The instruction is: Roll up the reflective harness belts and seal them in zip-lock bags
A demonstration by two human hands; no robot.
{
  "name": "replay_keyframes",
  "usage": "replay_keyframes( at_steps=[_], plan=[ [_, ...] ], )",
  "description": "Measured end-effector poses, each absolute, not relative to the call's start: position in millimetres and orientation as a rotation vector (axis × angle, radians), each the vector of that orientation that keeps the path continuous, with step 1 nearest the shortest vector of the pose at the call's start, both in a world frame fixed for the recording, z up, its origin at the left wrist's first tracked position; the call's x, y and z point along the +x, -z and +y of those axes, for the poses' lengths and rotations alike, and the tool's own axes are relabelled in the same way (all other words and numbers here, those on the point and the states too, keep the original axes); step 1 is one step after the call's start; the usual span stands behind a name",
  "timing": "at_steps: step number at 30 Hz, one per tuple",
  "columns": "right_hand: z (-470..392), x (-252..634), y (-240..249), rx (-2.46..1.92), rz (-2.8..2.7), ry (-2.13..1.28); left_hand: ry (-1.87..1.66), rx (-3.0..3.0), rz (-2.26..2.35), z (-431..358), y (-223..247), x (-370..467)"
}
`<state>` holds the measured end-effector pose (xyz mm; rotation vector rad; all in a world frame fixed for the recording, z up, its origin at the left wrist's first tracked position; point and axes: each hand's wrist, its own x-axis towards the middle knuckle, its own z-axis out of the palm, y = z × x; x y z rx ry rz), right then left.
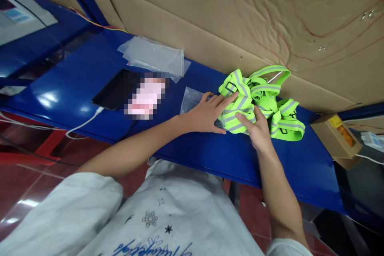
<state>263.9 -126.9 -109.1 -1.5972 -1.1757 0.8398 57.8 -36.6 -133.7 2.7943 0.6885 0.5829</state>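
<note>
A heap of neon-green reflective straps [267,102] with grey stripes and black buckles lies on the blue table [192,150]. My left hand [208,114] rests at the left of a folded bundle of these straps [238,106], its fingers spread and the fingertips touching it. On the bundle's right side, my right hand [258,128] grips it with the thumb on top; its other fingers are partly hidden. A clear plastic bag [190,99] lies flat behind my left hand, partly covered by it. Something dark shows under my left palm, too hidden to name.
Clear plastic bags [156,58] are stacked along the cardboard wall [186,16]. A black phone [115,90] with a white cable [84,124] lies at left, beside a pixelated pink patch. A small cardboard box [336,136] stands at the right end.
</note>
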Motion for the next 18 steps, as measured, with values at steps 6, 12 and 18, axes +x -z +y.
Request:
replay_keyframes(
  at_steps=[6,12,18],
  plan=[
    [-125.5,257.9,121.2,-1.612,-1.171,-0.715,-0.540,2.873,0.744,-42.7,129.0,61.0],
    [-131.3,281.7,91.7,-1.640,-1.379,-0.868,-0.582,2.837,0.725,-26.6,122.4,49.2],
    [-135.1,292.7,74.9,-1.728,-1.665,-1.404,-0.513,2.881,0.436,-34.7,120.1,46.1]
  ],
)
